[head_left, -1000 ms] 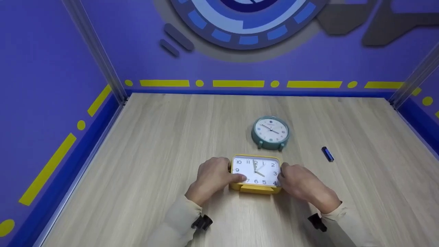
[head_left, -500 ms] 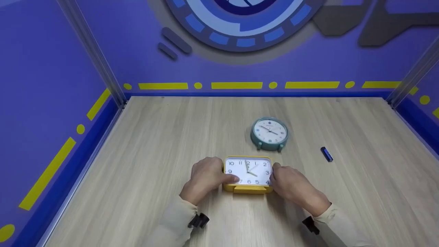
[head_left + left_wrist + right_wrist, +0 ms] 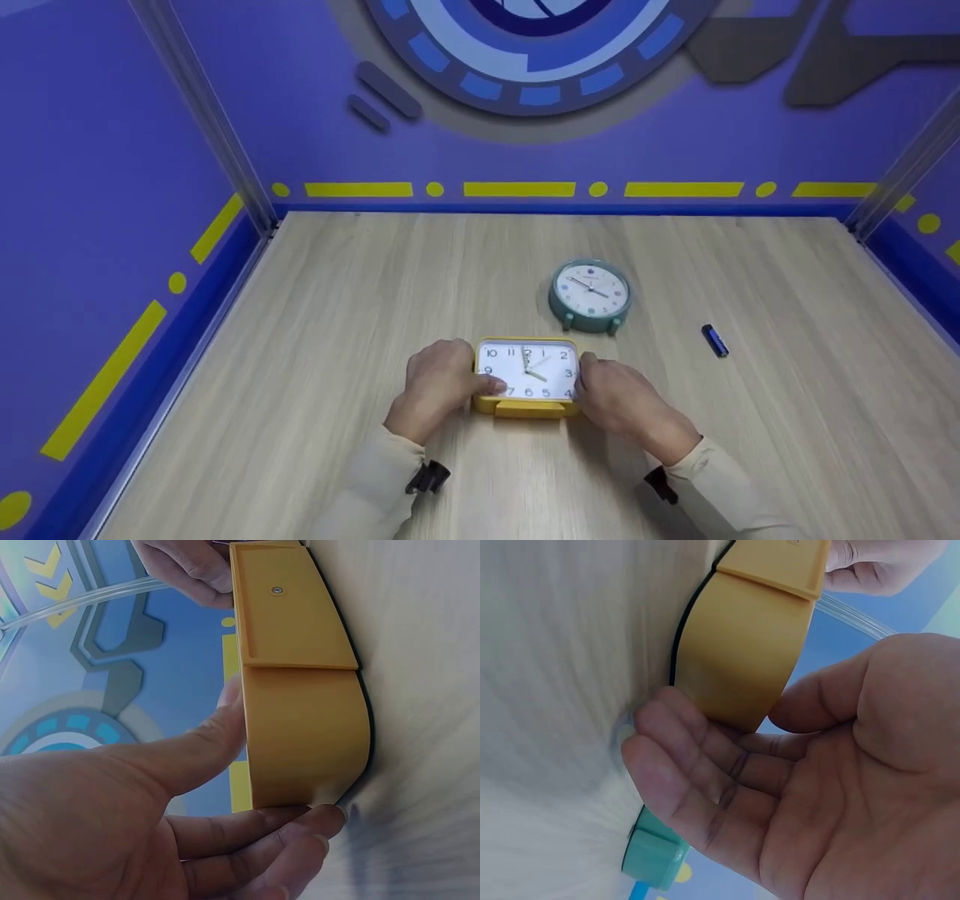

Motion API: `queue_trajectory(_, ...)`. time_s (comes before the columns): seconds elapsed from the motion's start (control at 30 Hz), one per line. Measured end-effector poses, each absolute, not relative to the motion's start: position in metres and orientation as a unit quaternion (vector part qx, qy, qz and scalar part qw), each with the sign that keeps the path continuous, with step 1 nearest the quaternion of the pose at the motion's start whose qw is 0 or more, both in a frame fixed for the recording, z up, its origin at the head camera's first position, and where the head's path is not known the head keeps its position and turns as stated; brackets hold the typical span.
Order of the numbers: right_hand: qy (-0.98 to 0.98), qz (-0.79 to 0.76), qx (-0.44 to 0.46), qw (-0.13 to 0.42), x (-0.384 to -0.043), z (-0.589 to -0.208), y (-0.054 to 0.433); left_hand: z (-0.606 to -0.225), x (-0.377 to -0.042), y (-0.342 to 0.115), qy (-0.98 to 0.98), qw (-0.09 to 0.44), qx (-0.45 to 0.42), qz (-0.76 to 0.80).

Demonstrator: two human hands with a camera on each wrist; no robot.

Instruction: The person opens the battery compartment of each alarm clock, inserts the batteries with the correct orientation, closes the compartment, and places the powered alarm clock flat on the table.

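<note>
A yellow rectangular alarm clock with a white dial lies face up on the table, between the two hands. My left hand grips its left side, the thumb over the lower left of the dial and the fingers against the side wall, as the left wrist view shows. My right hand holds the clock's right side with bent fingers, the thumb by the front edge in the right wrist view. Just behind stands a round teal alarm clock, tilted back with its dial up. The yellow clock's back is hidden.
A small dark blue battery lies on the wooden table to the right of the teal clock. Blue panels with yellow markings wall the table at the back and both sides.
Both hands have shifted the yellow alarm clock to the left and slightly away, keeping their hold. The teal clock and the battery stay where they were.
</note>
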State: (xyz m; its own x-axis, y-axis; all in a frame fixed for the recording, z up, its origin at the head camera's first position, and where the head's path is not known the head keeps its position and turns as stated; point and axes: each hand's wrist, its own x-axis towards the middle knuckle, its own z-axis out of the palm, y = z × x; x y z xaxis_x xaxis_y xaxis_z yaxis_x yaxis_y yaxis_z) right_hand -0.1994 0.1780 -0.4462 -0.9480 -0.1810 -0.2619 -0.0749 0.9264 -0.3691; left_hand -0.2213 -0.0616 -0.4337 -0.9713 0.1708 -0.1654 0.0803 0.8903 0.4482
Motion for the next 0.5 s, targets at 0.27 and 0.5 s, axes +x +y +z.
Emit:
queue_trajectory(0.27,0.976,-0.159,-0.07,0.135,-0.206,-0.448,0.167,-0.434,-0.226,-0.07,0.966,0.09,0.062,0.234)
queue_trajectory(0.5,0.975,-0.165,-0.063,0.135,-0.213,-0.449,0.159,-0.435,-0.23,-0.075,0.966,0.091,0.042,0.237)
